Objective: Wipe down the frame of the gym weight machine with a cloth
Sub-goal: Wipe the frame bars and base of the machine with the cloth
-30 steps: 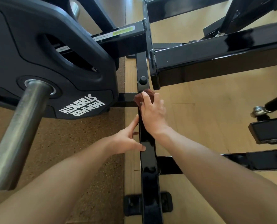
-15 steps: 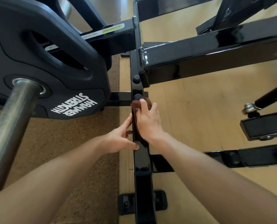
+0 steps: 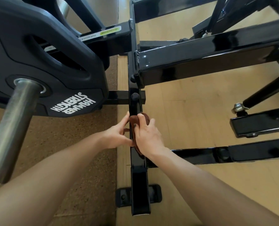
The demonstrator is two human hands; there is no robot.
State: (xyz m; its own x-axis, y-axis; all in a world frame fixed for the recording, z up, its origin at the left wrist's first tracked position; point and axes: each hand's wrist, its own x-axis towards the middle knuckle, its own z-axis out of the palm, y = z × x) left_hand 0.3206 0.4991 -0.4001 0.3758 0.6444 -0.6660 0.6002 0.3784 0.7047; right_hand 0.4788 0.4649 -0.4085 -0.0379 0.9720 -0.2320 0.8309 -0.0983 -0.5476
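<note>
Down at the middle of the view, a small brown cloth (image 3: pixel 133 121) lies pressed against the glossy black steel frame bar (image 3: pixel 138 162) that runs away from the person along the floor. The right hand (image 3: pixel 147 136) covers most of the cloth, its fingers curled over it and gripping it against the top of the bar, so only the far end and a strip under the palm show. The left hand (image 3: pixel 117 136) sits just beside it on the bar's left side, fingers bent and touching the bar's edge, thumb reaching toward the cloth; whether it pinches the cloth I cannot tell. Just beyond the hands, a round black bolt cap (image 3: pixel 135 96) sits on the bar where a short crosspiece meets it. Farther right, a thick black crossbeam (image 3: pixel 217 59) joins the frame. To the left hangs a large black weight plate (image 3: pixel 42 67) with white lettering, mounted on a bare steel sleeve (image 3: pixel 11 128). Underneath, light wooden flooring (image 3: pixel 192 111) meets speckled brown rubber matting (image 3: pixel 80 168), and a black foot plate (image 3: pixel 155 195) anchors the bar's near end.
</note>
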